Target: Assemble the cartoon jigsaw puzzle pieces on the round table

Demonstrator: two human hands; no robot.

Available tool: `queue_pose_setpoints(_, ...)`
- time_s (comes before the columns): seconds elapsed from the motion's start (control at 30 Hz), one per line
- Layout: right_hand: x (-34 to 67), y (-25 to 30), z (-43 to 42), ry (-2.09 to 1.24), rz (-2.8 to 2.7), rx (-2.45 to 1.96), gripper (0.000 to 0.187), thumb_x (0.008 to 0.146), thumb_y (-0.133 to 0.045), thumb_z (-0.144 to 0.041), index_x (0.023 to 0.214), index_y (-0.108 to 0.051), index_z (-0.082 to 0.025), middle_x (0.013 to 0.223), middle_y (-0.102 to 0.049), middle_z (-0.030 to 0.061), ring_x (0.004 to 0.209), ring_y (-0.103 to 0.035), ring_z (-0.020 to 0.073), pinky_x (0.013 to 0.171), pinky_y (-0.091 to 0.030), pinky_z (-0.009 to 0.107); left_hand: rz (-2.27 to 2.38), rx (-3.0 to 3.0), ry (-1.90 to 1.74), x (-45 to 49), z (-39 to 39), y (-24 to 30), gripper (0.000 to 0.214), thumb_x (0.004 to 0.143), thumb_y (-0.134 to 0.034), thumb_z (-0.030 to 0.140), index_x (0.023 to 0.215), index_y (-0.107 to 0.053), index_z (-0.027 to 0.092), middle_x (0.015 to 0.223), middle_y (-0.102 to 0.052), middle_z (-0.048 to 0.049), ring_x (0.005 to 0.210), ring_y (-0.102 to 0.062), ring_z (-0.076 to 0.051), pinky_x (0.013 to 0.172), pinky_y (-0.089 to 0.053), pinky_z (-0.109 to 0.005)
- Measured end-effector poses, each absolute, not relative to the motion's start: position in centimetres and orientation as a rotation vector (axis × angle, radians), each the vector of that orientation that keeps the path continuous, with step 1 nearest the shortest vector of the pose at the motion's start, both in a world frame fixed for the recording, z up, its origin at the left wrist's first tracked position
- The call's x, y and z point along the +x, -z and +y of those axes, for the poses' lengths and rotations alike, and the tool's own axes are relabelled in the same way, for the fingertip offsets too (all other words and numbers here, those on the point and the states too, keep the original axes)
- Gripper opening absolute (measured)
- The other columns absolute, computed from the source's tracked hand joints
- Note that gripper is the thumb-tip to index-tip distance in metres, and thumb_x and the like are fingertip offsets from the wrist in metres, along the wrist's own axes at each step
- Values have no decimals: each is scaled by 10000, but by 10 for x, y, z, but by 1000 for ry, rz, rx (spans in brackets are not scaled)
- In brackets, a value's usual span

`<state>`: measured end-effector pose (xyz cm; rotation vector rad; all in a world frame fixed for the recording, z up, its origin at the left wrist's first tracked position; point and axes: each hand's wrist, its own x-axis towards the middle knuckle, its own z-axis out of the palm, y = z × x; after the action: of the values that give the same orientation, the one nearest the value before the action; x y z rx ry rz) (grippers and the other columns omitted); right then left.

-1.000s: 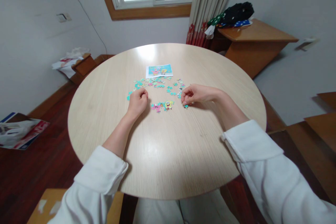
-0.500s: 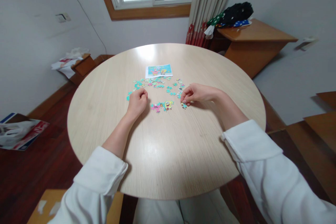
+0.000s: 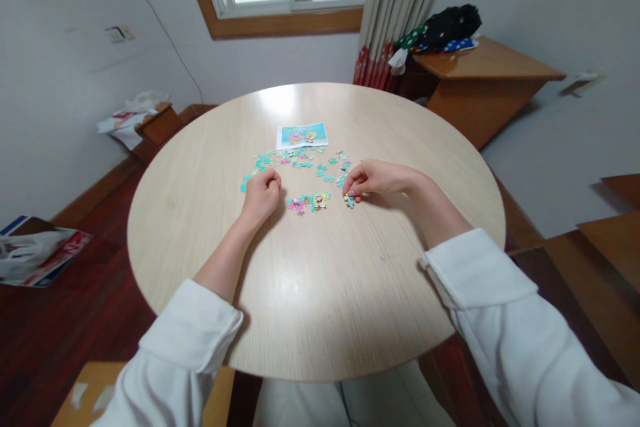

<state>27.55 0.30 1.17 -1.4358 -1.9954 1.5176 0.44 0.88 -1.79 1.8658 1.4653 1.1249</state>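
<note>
Several small jigsaw pieces (image 3: 300,160), mostly teal and pink, lie scattered on a round light-wood table (image 3: 320,293). A short joined strip of pieces (image 3: 307,202) sits between my hands. My left hand (image 3: 261,193) rests on the table as a loose fist just left of that strip; whether it holds anything is hidden. My right hand (image 3: 373,179) is to the strip's right, fingertips pinched on a teal puzzle piece (image 3: 349,201) against the tabletop. A printed reference picture (image 3: 303,135) lies beyond the loose pieces.
A wooden side table (image 3: 480,73) with dark spotted cloth (image 3: 445,27) stands at the back right by a curtain. A low wooden stand with papers (image 3: 145,121) is at the left wall. A magazine (image 3: 35,257) lies on the dark floor. A cardboard box (image 3: 95,393) sits near my left elbow.
My right hand has slid the pinched teal piece slightly left, closer to the joined strip. The left hand has stayed where it was.
</note>
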Motion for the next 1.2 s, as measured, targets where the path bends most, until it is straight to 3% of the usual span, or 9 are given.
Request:
queue_pose_setpoints(0.73, 273, -13, 2, -1487, -2010, -1400, 153, 674, -754, -272, 741, -681, -155, 672, -656, 25, 629, -571, 115, 620, -443, 257, 1452, 1855, -1126, 5, 7, 16, 215, 628, -379, 20, 508, -433, 190, 508, -431, 28, 562, -417, -135, 613, -315, -271)
queue_pose_setpoints(1.2, 264, -12, 1, -1371, -2102, -1334, 175, 724, -687, -267, 820, -751, -136, 662, -655, 30, 589, -515, 105, 581, -397, 258, 1460, 1860, -1118, 6, 8, 16, 243, 635, -376, -7, 496, -432, 185, 498, -421, 39, 553, -407, -128, 613, -307, -266)
